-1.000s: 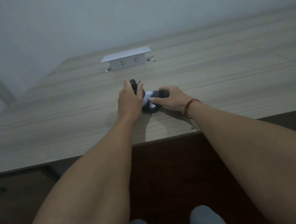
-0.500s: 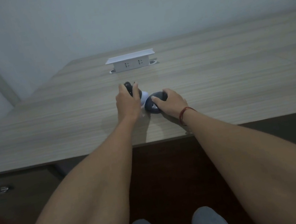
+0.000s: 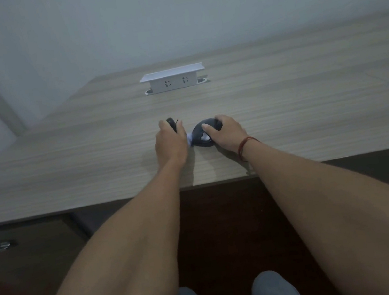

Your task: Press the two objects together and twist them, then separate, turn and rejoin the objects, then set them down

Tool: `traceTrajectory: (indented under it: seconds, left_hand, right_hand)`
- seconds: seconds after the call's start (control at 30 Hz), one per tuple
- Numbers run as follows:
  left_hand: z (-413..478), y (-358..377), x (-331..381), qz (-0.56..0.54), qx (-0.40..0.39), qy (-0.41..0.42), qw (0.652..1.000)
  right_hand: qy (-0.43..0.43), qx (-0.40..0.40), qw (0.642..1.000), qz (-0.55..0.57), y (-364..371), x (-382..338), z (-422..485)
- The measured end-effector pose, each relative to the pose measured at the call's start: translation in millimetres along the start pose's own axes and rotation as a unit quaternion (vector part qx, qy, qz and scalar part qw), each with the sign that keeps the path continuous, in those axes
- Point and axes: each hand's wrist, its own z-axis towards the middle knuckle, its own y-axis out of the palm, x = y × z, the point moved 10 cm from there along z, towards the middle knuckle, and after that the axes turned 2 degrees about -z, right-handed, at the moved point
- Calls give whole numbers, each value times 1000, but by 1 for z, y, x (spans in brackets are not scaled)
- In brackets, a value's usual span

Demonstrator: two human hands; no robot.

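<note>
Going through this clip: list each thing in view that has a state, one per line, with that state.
left hand: curled round a small black object on the desk
small black object: gripped, mostly hidden
right hand: fingers curled over a dark round piece
dark round piece: tilted on the desk, held, white part at its edge
socket box: raised up from the desk, nothing plugged in
desk: bears all of these

Both bare forearms reach forward, side by side, over the near edge of the desk [image 3: 310, 113]. The left hand [image 3: 170, 143] has its fingers curled around something dark. The right hand [image 3: 226, 131] also grips, thumb on top; its wrist carries a red string.
</note>
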Motion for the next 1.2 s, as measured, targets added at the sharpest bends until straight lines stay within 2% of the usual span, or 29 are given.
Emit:
traceTrajectory:
  seconds: [0.13,0.27,0.43,0.57,0.73,0.87,0.93,1.03,1.13,1.2]
  left_hand:
    - [5,-3,14,-52,6,26,998]
    - [8,5,-4,19,-30,-11,999]
    - [11,-2,10,-17,9,14,1000]
    - [11,16,-1,26,-64,-12,998]
    - [15,12,10,-59,-43,-32,997]
    - [13,25,-7,-39,-96,-64,993]
    - [15,28,-9,-32,-115,-55,991]
    - [14,22,-7,-41,-86,-38,995]
    - [13,12,-10,-56,-46,-35,997]
    - [13,7,-11,-60,-32,-30,997]
  right_hand:
    - [3,-3,1000,-1,0,2,3]
    - [4,-8,1000,17,2,2,5]
    - [8,-13,999,28,1,2,5]
    - [4,-24,999,37,3,1,5]
    - [24,-40,995,92,2,5,10]
    - [48,-51,992,108,1,8,13]
    - [68,-49,990,114,3,11,15]
    - [76,-50,994,61,7,17,13]
    - [27,-22,996,-76,6,14,7]
    - [-4,-2,993,-115,5,12,6]
